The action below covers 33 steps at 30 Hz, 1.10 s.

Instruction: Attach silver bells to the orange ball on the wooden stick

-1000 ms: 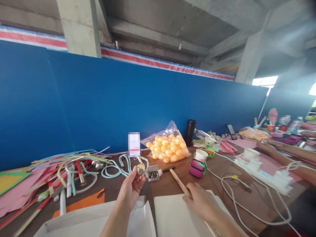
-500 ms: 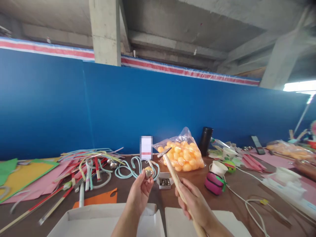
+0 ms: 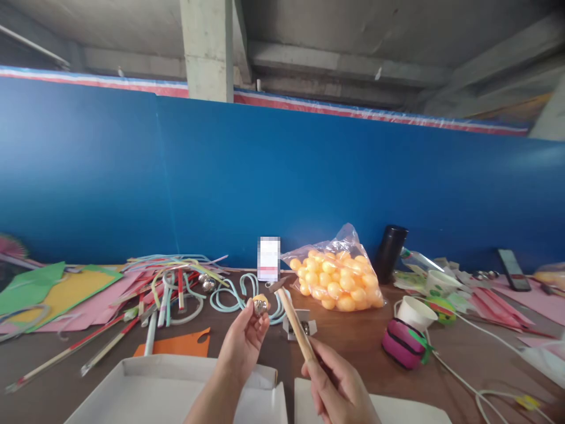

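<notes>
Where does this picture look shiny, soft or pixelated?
Head view: bright glints on the yellow-and-silver ball in the left hand; head view, left edge: the pink fan-shaped object looks soft; head view, middle: blocky pixelation borders the upright white panel.

No words or numbers can be read. The white card (image 3: 269, 260), just past 6 o'clock from the middle, is all blurry squares. The paper cup (image 3: 441, 283), near 4 o'clock, has green marks too small to read.
</notes>
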### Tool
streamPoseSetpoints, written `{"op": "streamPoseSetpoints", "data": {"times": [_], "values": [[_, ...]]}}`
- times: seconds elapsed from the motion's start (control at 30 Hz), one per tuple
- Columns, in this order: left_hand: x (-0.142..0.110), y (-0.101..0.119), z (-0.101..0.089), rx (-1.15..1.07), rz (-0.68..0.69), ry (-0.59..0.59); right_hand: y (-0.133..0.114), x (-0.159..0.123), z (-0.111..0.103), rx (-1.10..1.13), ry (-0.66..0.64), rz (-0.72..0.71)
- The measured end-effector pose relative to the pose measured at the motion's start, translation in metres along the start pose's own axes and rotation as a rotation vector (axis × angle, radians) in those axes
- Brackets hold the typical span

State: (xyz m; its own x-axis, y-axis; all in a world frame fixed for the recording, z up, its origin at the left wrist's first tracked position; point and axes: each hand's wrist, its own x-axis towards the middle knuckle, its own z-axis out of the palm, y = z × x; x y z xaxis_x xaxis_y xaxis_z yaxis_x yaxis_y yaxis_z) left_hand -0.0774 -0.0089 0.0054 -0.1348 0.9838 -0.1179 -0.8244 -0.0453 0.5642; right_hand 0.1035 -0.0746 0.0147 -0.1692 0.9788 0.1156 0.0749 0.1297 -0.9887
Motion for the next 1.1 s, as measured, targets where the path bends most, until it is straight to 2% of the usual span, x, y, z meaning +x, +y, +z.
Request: {"op": "streamPoseSetpoints", "data": {"times": [0.23,0.4,0.8,0.97,1.1], "values": [[0.000,0.001,-0.001,-0.033,0.014,0.041,-0.002,-0.003,0.001,-0.043,-0.044,-0.056],[0.001,0.001,0.001,-0.056,0.011,0.077,0.001,-0.002,-0.001,-0.123,-0.090,-0.034],[0.003,0.002,-0.006,-0.040,0.024,0.080,-0.007,-0.005,-0.002,-0.125,-0.109,-0.070],[0.001,0.004,-0.004,-0.027,0.001,0.035,-0.009,-0.004,-0.002,-0.085,-0.111,-0.051],[-0.001,0.005,-0.001,-0.044,-0.002,0.078,-0.007,-0.002,-0.001,-0.138,-0.126,-0.070]]}}
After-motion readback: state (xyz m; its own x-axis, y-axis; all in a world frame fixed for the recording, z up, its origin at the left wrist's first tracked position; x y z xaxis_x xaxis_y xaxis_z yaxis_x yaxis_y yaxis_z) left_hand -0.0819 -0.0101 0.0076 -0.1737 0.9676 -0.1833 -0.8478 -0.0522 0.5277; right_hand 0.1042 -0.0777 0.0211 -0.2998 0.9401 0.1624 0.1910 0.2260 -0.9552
